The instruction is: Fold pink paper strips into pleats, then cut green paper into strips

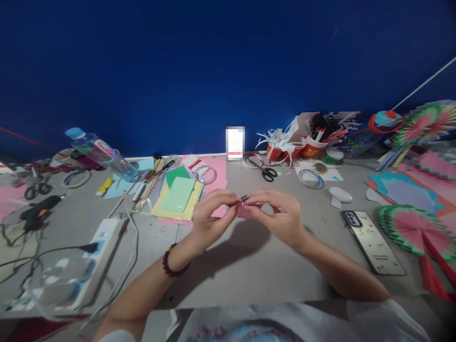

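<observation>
A flat grey tabletop carries a loose stack of matte yellow and green paper sheets and, to the right, a glossy slab phone in a pale patterned case. Over the bare middle the left hand and right hand meet, fingertips pinched on a small folded pink paper piece lifted clear of the table, probably for a closer look; a tiny dark grey bit sits at its top edge

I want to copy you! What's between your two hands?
In the head view, a pink paper with a dark bit sits between the left hand and right hand.
</observation>
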The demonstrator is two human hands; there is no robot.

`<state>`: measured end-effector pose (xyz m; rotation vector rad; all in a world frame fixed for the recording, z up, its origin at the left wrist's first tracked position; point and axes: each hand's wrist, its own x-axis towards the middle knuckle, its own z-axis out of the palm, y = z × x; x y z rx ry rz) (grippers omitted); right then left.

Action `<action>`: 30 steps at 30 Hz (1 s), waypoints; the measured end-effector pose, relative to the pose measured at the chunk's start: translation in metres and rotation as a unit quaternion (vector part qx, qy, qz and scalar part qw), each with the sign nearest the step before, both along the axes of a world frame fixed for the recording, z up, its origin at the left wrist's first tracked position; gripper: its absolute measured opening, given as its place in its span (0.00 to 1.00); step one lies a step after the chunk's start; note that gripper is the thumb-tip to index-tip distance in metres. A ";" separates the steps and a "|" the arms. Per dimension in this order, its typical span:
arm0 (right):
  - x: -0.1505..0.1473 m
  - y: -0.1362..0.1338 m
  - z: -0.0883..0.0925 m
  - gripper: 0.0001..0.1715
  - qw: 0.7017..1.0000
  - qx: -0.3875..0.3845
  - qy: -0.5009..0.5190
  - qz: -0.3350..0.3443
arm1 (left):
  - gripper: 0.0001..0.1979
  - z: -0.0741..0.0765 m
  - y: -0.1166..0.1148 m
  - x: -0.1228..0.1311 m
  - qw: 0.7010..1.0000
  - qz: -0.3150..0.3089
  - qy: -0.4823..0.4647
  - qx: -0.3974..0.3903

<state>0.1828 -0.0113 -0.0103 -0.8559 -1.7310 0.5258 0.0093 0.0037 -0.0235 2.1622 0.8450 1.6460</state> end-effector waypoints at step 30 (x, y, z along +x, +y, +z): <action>0.006 0.012 -0.004 0.11 0.995 -0.078 0.036 0.055 | 0.07 -0.004 0.002 -0.005 0.999 -0.017 0.032 -0.030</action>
